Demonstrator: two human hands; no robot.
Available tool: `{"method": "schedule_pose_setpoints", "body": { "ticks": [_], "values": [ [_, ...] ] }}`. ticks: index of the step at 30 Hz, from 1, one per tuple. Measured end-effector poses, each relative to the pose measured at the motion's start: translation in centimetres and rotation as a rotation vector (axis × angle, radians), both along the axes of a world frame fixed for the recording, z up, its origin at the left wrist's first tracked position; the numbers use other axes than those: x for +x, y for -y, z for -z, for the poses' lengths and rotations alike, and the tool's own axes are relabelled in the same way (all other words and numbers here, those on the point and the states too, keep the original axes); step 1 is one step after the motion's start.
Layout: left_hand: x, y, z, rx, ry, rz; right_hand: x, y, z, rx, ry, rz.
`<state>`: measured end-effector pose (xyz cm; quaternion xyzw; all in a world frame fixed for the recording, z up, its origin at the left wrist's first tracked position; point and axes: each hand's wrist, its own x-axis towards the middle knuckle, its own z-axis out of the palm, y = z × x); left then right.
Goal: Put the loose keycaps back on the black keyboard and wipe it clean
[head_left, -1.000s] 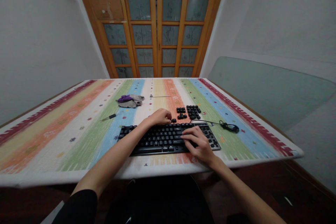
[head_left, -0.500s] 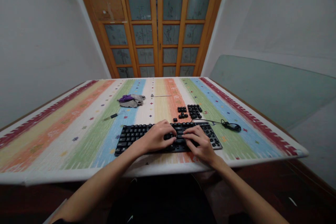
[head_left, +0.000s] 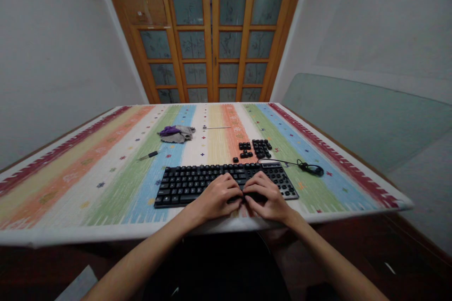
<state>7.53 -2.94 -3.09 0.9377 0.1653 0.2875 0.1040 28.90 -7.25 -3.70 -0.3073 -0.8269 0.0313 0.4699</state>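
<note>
A black keyboard (head_left: 187, 183) lies along the front part of the table, its right-hand section stripped of keycaps. My left hand (head_left: 222, 196) bends over its front edge, right of the middle, with the fingers closed and thumb and fingertips drawn together. From the other side my right hand (head_left: 265, 196) curls over the same edge, its fingertips almost meeting those of the left. Whatever lies between the fingertips is hidden. Loose black keycaps (head_left: 261, 149) sit in groups behind the keyboard, and a single keycap (head_left: 235, 160) rests apart from them.
A coiled black cable (head_left: 310, 168) lies right of the keyboard. Behind it on the left are a small black-handled tool (head_left: 152, 154) and a grey and purple cloth (head_left: 176, 134). A thin rod (head_left: 217, 128) lies farther back on the striped tablecloth (head_left: 116, 169).
Both hands have come down from the middle rows of keys to the keyboard's front edge. The fingertips have drawn closer together, and the left hand has shifted slightly right.
</note>
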Motion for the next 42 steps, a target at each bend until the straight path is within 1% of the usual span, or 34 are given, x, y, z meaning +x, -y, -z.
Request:
{"method": "schedule_pose_setpoints", "body": {
  "ticks": [9,14,21,28,35,42],
  "values": [
    [-0.18,0.05,0.01,-0.013,0.023,-0.025,-0.11,-0.11,0.16,0.001,0.025,-0.024],
    [-0.13,0.11,-0.32,-0.043,0.049,-0.032,-0.11,-0.22,0.27,0.003,0.023,-0.039],
    [-0.16,0.07,-0.42,-0.020,0.034,-0.034,-0.15,-0.30,0.36,-0.003,0.030,-0.049],
    [-0.03,-0.13,-0.28,-0.036,0.059,-0.047,-0.13,-0.49,0.61,0.013,0.041,-0.036],
    [-0.04,-0.23,0.17,-0.002,0.035,0.008,-0.27,-0.18,0.03,0.013,0.051,-0.053],
    [-0.17,-0.03,0.09,0.017,0.058,0.000,-0.34,-0.15,-0.03,0.031,0.035,-0.062]
  ]
}}
